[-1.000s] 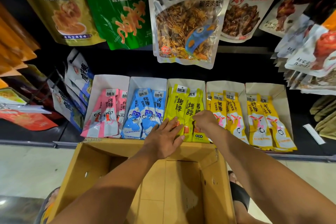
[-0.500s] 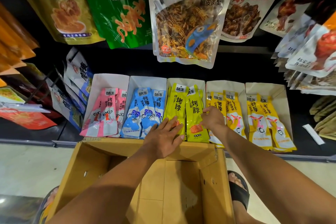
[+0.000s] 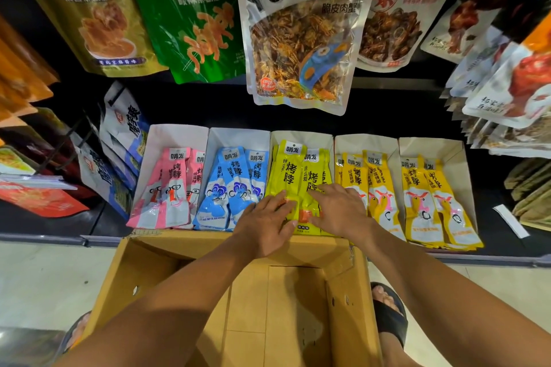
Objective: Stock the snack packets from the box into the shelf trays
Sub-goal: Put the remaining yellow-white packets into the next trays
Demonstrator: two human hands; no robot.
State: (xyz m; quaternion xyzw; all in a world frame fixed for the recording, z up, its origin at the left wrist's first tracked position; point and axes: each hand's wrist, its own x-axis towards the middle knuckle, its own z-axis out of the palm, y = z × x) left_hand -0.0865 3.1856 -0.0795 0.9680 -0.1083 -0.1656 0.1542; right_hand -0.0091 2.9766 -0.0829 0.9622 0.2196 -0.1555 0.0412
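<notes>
The left hand lies flat, fingers straight and close together, on the lower part of the lime-yellow packets. These stand in the middle tray, just in front of both hands. The right hand rests beside it with fingers spread wide, also flat on the same stack, and neither hand grips anything. The step seems to be the settling of this stack, so I think it is best to press lightly and evenly. The lower edges should be pushed back until they line up with the tray front, and the printed tops kept upright and overlapping, as in the neighbour trays. Too much force could make the smooth packets slide over each other. Left of the left hand, the pink packets and then the blue packets are long, narrow pouches of glossy film that catches the light. The lime ones have the same shape. Right of the right hand, the golden-yellow packets fill two more trays. The trays look like thin white card, folded. Under both wrists the box is matte brown corrugated cardboard, and only its bare bottom shows.
</notes>
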